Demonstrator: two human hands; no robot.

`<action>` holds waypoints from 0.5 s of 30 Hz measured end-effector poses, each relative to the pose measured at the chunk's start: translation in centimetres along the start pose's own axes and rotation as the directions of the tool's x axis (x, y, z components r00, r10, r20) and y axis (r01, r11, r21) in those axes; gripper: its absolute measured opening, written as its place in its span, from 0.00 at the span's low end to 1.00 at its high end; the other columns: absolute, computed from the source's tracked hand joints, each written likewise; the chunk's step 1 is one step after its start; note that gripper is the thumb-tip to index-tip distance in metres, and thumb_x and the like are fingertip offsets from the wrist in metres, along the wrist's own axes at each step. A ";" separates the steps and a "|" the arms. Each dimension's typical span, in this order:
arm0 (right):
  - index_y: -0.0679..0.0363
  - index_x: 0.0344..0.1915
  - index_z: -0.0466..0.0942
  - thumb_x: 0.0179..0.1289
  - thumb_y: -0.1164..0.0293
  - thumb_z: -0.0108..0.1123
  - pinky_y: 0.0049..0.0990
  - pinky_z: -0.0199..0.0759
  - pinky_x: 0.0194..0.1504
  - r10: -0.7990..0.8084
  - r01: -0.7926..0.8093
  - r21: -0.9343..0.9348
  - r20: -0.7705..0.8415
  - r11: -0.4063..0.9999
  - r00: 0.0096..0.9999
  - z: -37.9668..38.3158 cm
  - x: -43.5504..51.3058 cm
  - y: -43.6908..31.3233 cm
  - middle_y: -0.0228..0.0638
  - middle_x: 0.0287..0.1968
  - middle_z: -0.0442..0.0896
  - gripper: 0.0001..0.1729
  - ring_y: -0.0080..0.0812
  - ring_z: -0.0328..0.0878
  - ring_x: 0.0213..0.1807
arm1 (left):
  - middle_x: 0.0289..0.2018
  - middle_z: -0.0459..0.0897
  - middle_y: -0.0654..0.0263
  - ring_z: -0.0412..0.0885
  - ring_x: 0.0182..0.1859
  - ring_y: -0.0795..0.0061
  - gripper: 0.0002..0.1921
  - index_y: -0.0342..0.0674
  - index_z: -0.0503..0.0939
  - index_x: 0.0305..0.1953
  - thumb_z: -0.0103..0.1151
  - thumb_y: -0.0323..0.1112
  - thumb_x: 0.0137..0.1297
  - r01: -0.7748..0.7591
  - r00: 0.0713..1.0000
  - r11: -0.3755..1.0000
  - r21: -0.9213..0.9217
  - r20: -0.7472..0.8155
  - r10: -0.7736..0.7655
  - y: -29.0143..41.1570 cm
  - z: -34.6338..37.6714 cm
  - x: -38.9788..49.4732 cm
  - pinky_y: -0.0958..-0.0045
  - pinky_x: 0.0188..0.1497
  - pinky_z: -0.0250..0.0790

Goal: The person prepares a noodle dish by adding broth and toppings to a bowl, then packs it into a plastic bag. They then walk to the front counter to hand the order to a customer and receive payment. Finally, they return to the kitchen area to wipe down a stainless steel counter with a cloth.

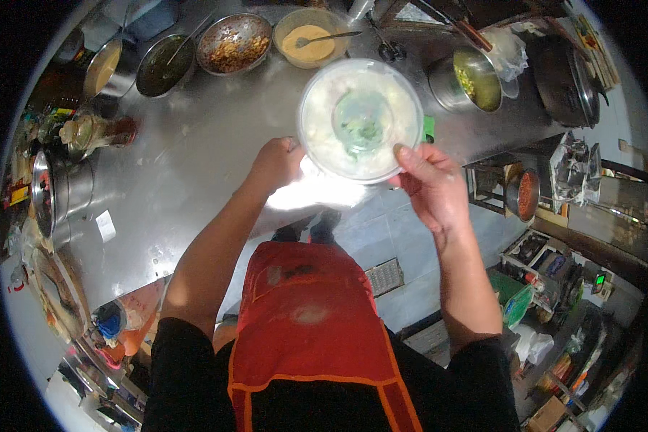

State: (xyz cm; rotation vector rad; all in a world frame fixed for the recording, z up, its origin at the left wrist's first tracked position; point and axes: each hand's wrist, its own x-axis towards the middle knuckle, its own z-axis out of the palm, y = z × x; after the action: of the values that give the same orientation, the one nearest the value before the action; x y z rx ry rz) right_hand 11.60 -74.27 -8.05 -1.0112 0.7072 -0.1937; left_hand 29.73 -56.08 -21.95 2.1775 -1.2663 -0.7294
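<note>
A round, clear plastic takeaway bowl (324, 116) with a transparent lid is held up over the table's front edge. Pale food and chopped greens show through the lid. My right hand (434, 186) grips the bowl's lower right rim, thumb on top of the lid. At the lower left of the bowl is my left hand (281, 164), its fingers curled. Their tips are hidden, so whether it holds anything cannot be told. A glaring white patch lies below the bowl between my hands; what it is cannot be made out.
The steel table (194, 151) carries a row of bowls along its back, including a bowl of tan powder (316, 46) with a spoon. A steel pot (448, 83) stands at the back right. Glass jars (100, 132) are on the left. A paper slip (106, 225) lies near the front.
</note>
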 end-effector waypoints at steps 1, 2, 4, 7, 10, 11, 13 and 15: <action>0.64 0.34 0.79 0.64 0.69 0.63 0.22 0.76 0.40 0.059 -0.061 -0.013 -0.073 0.998 0.996 0.0 0.1 1.0 0.34 0.36 0.84 0.09 0.22 0.80 0.34 | 0.38 0.82 0.49 0.81 0.39 0.54 0.14 0.33 0.79 0.41 0.54 0.37 0.60 0.139 0.990 0.967 -0.215 0.032 -0.135 0.2 0.0 0.6 0.61 0.42 0.73; 0.64 0.34 0.79 0.64 0.69 0.63 0.21 0.76 0.39 0.079 -0.078 0.013 -0.099 0.997 0.992 -0.2 0.3 2.1 0.34 0.35 0.84 0.09 0.22 0.79 0.34 | 0.36 0.82 0.50 0.81 0.37 0.55 0.14 0.34 0.79 0.42 0.54 0.37 0.60 0.264 0.964 0.877 -0.402 0.085 -0.251 0.5 -0.1 1.0 0.62 0.41 0.73; 0.64 0.34 0.79 0.64 0.69 0.63 0.20 0.74 0.37 0.102 -0.097 0.052 -0.121 0.994 0.987 -0.3 1.3 5.0 0.33 0.34 0.84 0.09 0.21 0.79 0.32 | 0.32 0.82 0.52 0.81 0.33 0.57 0.14 0.35 0.79 0.43 0.52 0.38 0.62 0.377 0.924 0.809 -0.452 0.124 -0.361 1.1 -0.4 1.4 0.62 0.38 0.73; 0.65 0.34 0.79 0.64 0.69 0.63 0.19 0.72 0.34 0.124 -0.123 0.012 -0.168 0.992 0.978 -1.3 2.5 9.1 0.33 0.33 0.83 0.09 0.21 0.77 0.30 | 0.27 0.81 0.52 0.80 0.26 0.60 0.17 0.34 0.80 0.43 0.49 0.43 0.66 0.507 0.852 0.766 -0.395 0.092 -0.516 1.8 -0.7 0.8 0.62 0.32 0.71; 0.67 0.36 0.78 0.62 0.66 0.65 0.23 0.72 0.33 0.133 -0.180 -0.266 -0.185 0.947 0.974 -3.5 3.4 11.1 0.33 0.30 0.83 0.13 0.23 0.76 0.28 | 0.26 0.81 0.51 0.79 0.22 0.64 0.21 0.32 0.79 0.41 0.47 0.47 0.69 0.647 0.679 0.455 -0.612 0.190 -0.709 2.1 -1.0 -0.4 0.63 0.26 0.68; 0.68 0.36 0.78 0.61 0.66 0.66 0.24 0.72 0.33 -0.122 -0.024 -0.473 -0.277 0.881 0.953 -4.3 3.7 11.2 0.35 0.30 0.82 0.14 0.25 0.76 0.28 | 0.26 0.81 0.52 0.78 0.21 0.66 0.21 0.32 0.79 0.40 0.47 0.48 0.69 0.614 0.732 0.565 -0.550 0.131 -0.668 2.2 -1.2 -0.9 0.64 0.24 0.67; 0.68 0.37 0.78 0.60 0.66 0.67 0.27 0.72 0.34 -0.517 0.030 -0.815 -0.338 0.579 0.786 -5.5 4.5 10.6 0.39 0.29 0.82 0.15 0.28 0.77 0.29 | 0.25 0.80 0.54 0.76 0.20 0.70 0.22 0.32 0.79 0.38 0.48 0.49 0.69 0.568 0.780 0.686 -0.455 0.033 -0.625 2.5 -1.6 -1.6 0.68 0.21 0.64; 0.67 0.37 0.80 0.58 0.67 0.68 0.29 0.73 0.35 -0.584 0.171 -0.858 -0.172 0.484 0.793 -6.0 5.6 9.2 0.45 0.28 0.82 0.14 0.33 0.78 0.29 | 0.24 0.80 0.57 0.73 0.18 0.73 0.20 0.32 0.78 0.36 0.48 0.47 0.69 0.545 0.789 0.734 -0.405 -0.050 -0.613 3.2 -2.2 -2.0 0.72 0.19 0.61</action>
State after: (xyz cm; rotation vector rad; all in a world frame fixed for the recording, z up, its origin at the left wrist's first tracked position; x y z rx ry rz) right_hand 10.61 -76.16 -20.16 -2.1014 1.0122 -0.5588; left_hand 28.37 -55.37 -17.85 2.2453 -0.2805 -0.8935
